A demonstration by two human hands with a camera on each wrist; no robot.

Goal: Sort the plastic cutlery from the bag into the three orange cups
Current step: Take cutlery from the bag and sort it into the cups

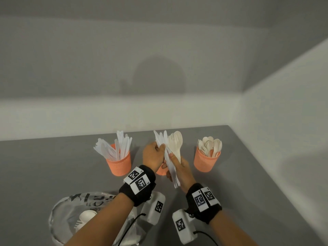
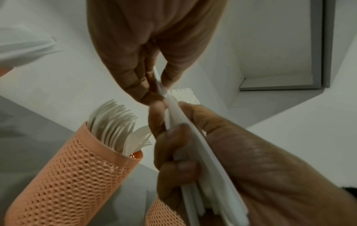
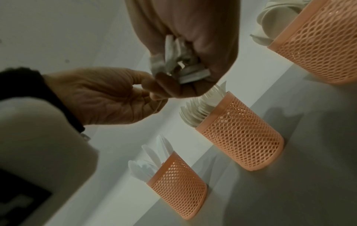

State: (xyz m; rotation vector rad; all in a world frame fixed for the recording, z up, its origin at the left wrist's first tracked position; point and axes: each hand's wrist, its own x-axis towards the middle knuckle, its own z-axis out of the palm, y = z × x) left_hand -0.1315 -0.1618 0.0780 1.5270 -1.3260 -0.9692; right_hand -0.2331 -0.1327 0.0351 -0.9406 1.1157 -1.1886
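My right hand [image 1: 174, 161] grips a bunch of white cutlery [image 1: 170, 148] upright above the middle orange cup [image 1: 161, 172]: several knives, a fork and a spoon. My left hand [image 1: 159, 147] pinches a knife at the left of that bunch. The left wrist view shows the left hand [image 2: 157, 85] with thumb and fingers on the thin knife [image 2: 160, 87]. The left cup [image 1: 119, 163] holds knives, the middle cup [image 3: 239, 134] forks, the right cup [image 1: 206, 161] spoons. The clear bag [image 1: 74, 213] lies at the front left with cutlery inside.
The grey table [image 1: 248, 174] ends at a white wall behind the cups and on the right. The three cups stand in a row near the back edge. Wrist cameras and their cables hang below both forearms.
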